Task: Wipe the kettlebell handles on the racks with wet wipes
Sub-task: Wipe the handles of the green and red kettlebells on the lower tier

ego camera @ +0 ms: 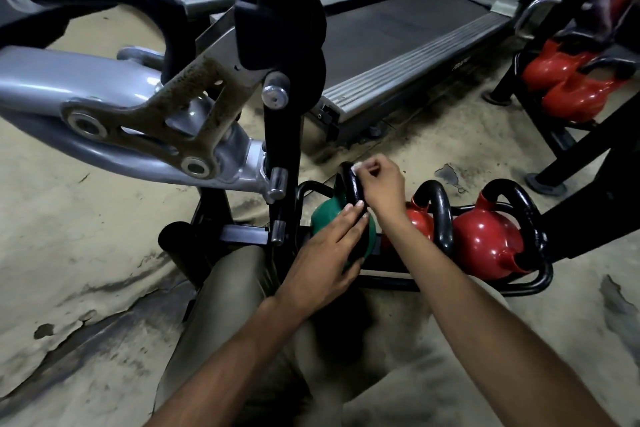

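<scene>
Your right hand (382, 185) is pinching a white wet wipe (356, 167) against the top of the black handle (347, 184) of the green kettlebell (323, 218), fingers curled round the wipe. Your left hand (325, 253) is lying on that kettlebell with fingers straight, the tips touching the handle. The kettlebell is sitting at the left end of the low rack (540, 282) on the floor, with two red kettlebells (485, 243) beside it.
</scene>
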The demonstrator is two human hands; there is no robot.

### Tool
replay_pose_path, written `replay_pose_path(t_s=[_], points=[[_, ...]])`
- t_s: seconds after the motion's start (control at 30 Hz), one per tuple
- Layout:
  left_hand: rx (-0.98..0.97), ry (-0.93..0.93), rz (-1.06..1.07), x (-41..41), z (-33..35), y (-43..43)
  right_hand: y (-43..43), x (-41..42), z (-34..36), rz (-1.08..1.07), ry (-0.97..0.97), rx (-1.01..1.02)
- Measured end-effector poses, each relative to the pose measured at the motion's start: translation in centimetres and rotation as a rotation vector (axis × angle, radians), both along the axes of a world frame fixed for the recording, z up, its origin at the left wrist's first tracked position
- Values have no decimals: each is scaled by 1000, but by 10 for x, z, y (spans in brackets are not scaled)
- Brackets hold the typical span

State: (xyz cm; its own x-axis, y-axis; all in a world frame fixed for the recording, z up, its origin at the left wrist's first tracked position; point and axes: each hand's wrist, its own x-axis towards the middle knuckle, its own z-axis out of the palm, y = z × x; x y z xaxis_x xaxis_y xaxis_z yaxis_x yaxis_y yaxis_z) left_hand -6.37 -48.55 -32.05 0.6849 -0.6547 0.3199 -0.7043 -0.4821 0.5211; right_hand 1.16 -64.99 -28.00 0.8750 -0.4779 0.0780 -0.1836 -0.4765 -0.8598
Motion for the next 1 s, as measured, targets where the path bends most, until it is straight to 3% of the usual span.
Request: replay_pose_path(t_s=[0.1,0.2,0.4,0.63,1.0], points=[[38,-45,1,-8,-1,0,-5,38,18,111,138,-249],[55,-51,-10,-18,-8,2,-10,20,17,96,150,-257],[-13,-37,24,-23,-9,0,-2,-105,-17,83,65,475],[33,-130,92,-21,-8,-8,-9,-70,-12,48,143,749],[-51,-164,100,-7,2,-34,-43,-100,-19,358,152,424]])
